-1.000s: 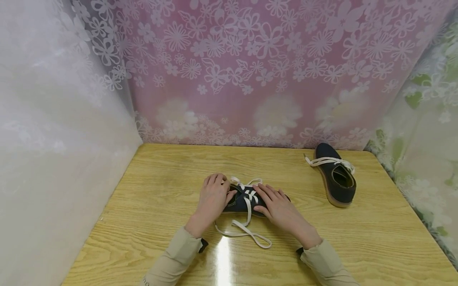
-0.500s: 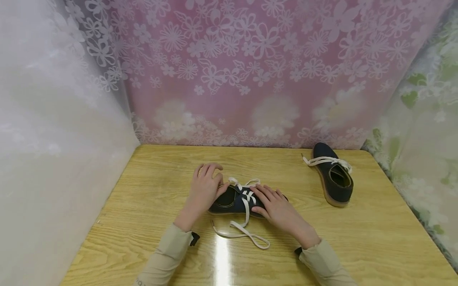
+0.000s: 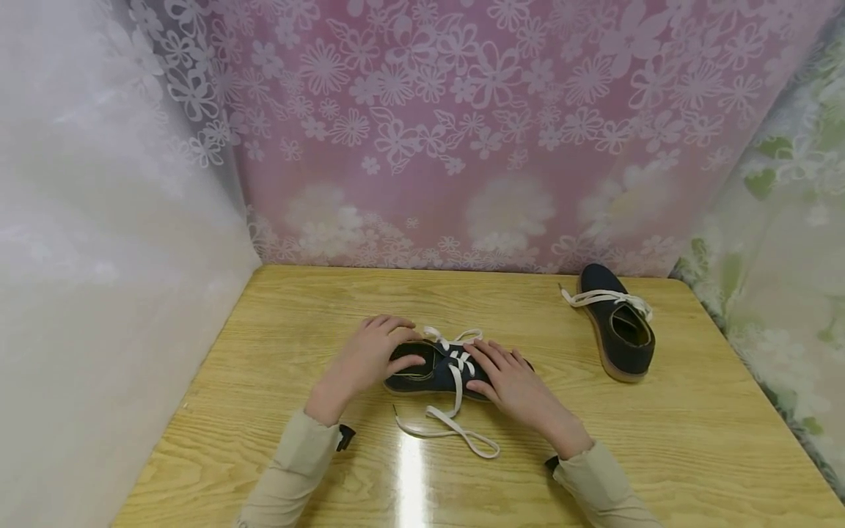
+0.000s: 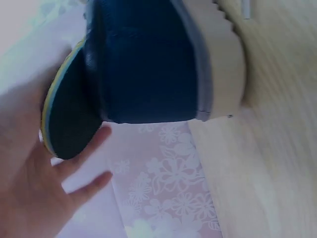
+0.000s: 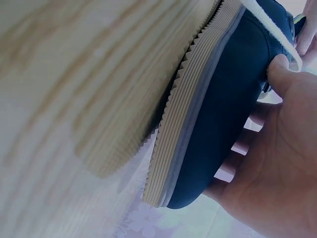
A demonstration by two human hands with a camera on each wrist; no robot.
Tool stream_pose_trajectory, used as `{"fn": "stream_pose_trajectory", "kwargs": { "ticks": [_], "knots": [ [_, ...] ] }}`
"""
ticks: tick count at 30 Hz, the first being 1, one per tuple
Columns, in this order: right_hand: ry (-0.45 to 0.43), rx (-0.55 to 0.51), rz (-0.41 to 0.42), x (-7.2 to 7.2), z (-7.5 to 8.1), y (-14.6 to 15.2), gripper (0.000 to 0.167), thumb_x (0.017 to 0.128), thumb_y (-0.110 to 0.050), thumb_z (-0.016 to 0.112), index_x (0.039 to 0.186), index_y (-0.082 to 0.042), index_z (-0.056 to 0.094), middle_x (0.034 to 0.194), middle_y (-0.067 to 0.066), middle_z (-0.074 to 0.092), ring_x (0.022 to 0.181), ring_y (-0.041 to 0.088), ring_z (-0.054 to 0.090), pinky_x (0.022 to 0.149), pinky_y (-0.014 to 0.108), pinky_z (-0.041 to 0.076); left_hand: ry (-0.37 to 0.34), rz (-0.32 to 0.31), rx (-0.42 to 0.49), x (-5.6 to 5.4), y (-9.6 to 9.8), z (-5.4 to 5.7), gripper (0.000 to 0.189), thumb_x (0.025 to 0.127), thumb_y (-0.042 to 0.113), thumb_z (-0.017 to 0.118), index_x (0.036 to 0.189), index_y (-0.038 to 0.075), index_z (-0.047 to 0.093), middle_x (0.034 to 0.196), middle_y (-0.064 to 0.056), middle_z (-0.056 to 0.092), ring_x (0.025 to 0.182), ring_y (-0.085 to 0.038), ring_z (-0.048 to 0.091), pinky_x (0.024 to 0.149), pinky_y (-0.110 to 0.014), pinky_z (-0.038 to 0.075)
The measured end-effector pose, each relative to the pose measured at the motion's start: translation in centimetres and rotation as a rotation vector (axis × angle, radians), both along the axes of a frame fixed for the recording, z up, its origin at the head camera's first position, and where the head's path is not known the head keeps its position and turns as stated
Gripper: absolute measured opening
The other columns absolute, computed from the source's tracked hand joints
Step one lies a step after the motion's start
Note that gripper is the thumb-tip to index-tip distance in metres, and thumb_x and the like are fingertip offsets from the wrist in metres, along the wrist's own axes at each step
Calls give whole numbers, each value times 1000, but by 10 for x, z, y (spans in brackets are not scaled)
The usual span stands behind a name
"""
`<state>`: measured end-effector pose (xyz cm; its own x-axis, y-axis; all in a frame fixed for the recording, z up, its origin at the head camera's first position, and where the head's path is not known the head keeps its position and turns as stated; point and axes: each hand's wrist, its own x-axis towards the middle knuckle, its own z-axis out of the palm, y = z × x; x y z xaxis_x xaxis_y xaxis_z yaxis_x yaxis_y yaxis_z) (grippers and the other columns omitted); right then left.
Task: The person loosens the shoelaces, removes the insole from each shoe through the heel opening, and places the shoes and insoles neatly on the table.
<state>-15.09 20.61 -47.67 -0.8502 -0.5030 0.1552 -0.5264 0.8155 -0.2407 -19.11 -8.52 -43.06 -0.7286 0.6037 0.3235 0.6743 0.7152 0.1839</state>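
A dark navy lace-up shoe [image 3: 441, 378] lies sideways on the table, heel to the left and toe to the right. My left hand [image 3: 366, 356] is over its heel, with the thumb stretched across the foot opening and the fingers at the far side. In the left wrist view a dark rounded piece with a yellow edge [image 4: 72, 114] stands out at the opening, partly hiding those fingers. My right hand [image 3: 518, 392] holds the toe end, thumb on the near side and fingers across the top. White laces [image 3: 457, 392] cross the front, and one long loose end trails over the tabletop.
A second navy shoe [image 3: 630, 359] stands at the back right of the wooden table [image 3: 297, 308], its white lace [image 3: 594, 296] hanging over its side. Flowered curtains [image 3: 422, 183] enclose the back and both sides.
My left hand lifted back from the laces toward the left, uncovering the foot opening, then came down over the heel with its thumb across the opening. The right hand stays on the toe.
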Motion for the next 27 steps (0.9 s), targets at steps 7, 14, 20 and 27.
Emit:
{"fn": "stream_pose_trajectory", "kwargs": {
  "ticks": [7, 14, 20, 27],
  "knots": [
    [4, 2, -4, -1, 1, -1, 65, 102, -41, 58, 157, -11, 39, 156, 17, 42, 144, 41, 39, 112, 65, 33, -22, -94, 3, 5, -7, -9, 48, 86, 52, 73, 122, 20, 75, 128, -2, 66, 118, -24, 60, 105, -45, 46],
    [8, 2, 4, -1, -1, 0, 65, 102, -42, 57, 157, -12, 39, 156, 17, 43, 144, 40, 40, 111, 65, 33, 33, -133, 83, 4, -12, -10, 45, 83, 40, 81, 115, 8, 78, 119, -7, 70, 109, -25, 64, 94, -38, 54],
    [4, -11, 7, -1, -1, 0, 65, 102, -43, 57, 157, -12, 39, 156, 16, 43, 144, 40, 39, 112, 64, 33, 100, -175, 140, 0, -22, -4, 46, 77, 34, 87, 110, 3, 79, 112, -11, 73, 104, -27, 67, 88, -37, 57],
    [-3, -19, -3, 0, 0, 1, 65, 102, -42, 58, 156, -11, 40, 156, 16, 43, 144, 40, 40, 112, 65, 32, 123, -146, 185, 2, -37, 11, 44, 74, 27, 90, 107, 1, 79, 109, -12, 73, 102, -28, 69, 84, -37, 59]
  ]
}}
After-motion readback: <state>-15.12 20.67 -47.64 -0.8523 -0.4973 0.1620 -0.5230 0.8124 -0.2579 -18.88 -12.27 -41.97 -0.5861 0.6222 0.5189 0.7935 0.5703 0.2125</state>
